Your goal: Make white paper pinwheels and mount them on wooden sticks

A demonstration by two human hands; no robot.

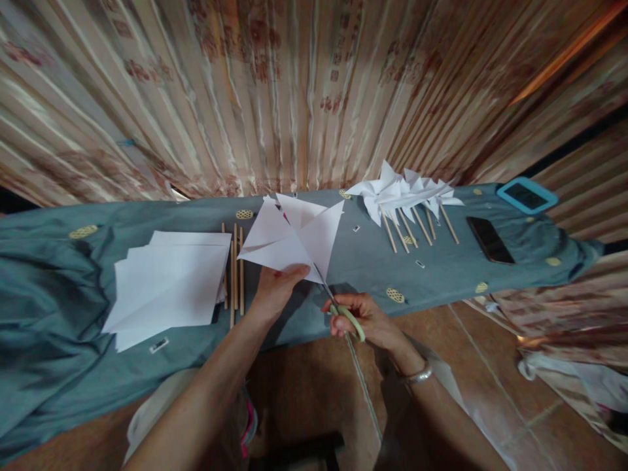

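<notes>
In my left hand (280, 288) is a white paper square (318, 229), gripped at its near edge with the thumb on top. Slits run inward from several of its corners. My right hand (360, 317) has its fingers through the green handles of a pair of scissors (349, 319). The scissor blades reach the paper's near corner, beside my left thumb. Left of my hands lies a stack of white paper sheets (171, 281), with several wooden sticks (235, 275) along its right side.
Finished paper pinwheels (392, 193) on sticks lie in a row at the back right. Beyond them are a dark phone (489, 239) and a blue-framed device (527, 195). A grey-green cloth (314, 320) covers the narrow table; a patterned curtain (294, 98) hangs behind it.
</notes>
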